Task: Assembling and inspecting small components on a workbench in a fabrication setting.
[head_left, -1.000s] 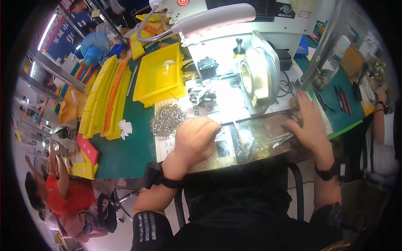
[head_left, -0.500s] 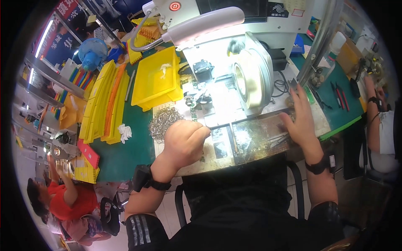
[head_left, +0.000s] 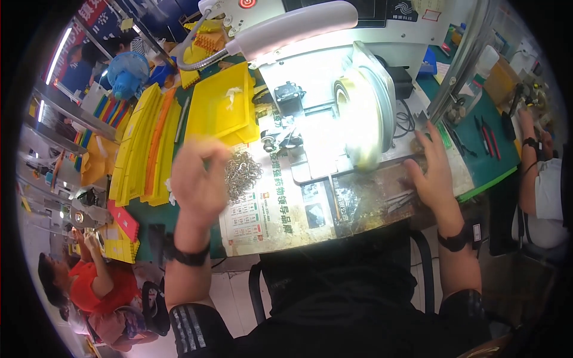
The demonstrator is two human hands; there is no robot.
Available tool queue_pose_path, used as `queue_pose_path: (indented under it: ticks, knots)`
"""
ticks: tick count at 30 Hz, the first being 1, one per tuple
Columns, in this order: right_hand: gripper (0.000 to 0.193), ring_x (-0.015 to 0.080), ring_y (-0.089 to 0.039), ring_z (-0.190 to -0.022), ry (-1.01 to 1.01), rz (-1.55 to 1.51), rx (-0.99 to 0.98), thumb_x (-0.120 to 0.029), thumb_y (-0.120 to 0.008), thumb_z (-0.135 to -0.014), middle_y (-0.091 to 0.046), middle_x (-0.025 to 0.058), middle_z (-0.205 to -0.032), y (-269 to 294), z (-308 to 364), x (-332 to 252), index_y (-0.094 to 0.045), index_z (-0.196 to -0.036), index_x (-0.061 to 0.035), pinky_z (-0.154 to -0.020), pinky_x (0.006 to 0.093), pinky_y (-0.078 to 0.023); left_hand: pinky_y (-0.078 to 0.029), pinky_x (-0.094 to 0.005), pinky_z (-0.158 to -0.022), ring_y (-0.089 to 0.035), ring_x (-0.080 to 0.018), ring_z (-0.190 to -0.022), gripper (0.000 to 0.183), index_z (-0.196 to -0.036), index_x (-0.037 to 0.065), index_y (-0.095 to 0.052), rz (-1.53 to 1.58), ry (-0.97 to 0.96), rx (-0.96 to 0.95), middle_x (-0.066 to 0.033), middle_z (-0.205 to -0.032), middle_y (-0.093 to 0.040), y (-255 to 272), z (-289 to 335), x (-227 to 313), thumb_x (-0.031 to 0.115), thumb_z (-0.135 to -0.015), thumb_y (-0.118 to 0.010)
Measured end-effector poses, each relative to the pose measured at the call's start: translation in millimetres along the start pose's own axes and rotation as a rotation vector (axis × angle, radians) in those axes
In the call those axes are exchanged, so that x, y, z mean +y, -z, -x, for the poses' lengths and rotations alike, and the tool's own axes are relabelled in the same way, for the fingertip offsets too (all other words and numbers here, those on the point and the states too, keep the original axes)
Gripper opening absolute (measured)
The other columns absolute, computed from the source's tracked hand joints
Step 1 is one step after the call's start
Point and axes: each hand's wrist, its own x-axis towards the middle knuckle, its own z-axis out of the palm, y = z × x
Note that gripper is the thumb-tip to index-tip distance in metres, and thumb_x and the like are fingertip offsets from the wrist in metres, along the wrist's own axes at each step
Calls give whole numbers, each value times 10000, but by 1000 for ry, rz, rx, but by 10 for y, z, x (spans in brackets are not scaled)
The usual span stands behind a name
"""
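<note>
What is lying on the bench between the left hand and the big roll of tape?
In the head view, a heap of small metal rings lies beside the left hand, on a printed paper sheet. Then small dark fixtures stand before the tape roll.

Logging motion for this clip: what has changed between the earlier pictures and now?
The left hand has lifted off the printed paper sheet and swung left, now raised and blurred beside the heap of small grey metal parts; whether it holds anything cannot be told. The right hand stays flat on the bench by the white tape reel machine. The yellow plastic tray is unmoved.
</note>
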Motion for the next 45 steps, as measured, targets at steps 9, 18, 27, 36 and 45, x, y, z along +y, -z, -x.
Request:
queue_pose_path:
  ticks: [9, 18, 27, 36, 45]
  knots:
    - [559, 435, -394, -1419, 10, -40, 34, -262, -721, -890, -388, 261, -1550, -39, -5, 10, -560, -1336, 35, -1159, 460, -328, -482, -415, -666, -620, -346, -755, 74, -890, 39, -648, -143, 7, -284, -136, -819, -635, -470, 490, -179, 2, -827, -660]
    - [519, 433, -414, -1402, -1, -67, 61, -252, -717, -896, -412, 259, -1531, -33, -4, -7, -582, -1316, 20, -1148, 459, -343, -479, -410, -681, -595, -371, -770, 23, -874, 17, -617, -56, 360, -344, -169, -826, -605, -432, 570, -236, 22, -884, -598]
    - [505, 433, -427, -1390, 3, -48, 80, -259, -718, -901, -432, 256, -1516, -55, 12, 29, -591, -1312, 4, -1140, 460, -353, -497, -330, -785, -623, -232, -832, 132, -1004, 15, -679, 78, 486, -179, -109, -919, -655, -423, 575, -270, 105, -914, -642]
    - [488, 429, -432, -1387, -13, -59, 84, -269, -722, -901, -438, 248, -1513, -44, 4, 8, -607, -1292, -2, -1137, 456, -358, -499, -315, -741, -654, -236, -834, 131, -963, 7, -744, 22, 397, -192, -118, -917, -692, -418, 624, -364, 103, -931, -660]
    - [474, 418, -434, -1387, -33, -70, 73, -252, -717, -900, -442, 238, -1512, -23, 15, 4, -608, -1291, -7, -1136, 449, -360, -475, -290, -665, -608, -188, -734, 75, -842, 24, -694, 8, 517, -210, -79, -809, -633, -424, 607, -294, 68, -833, -754]
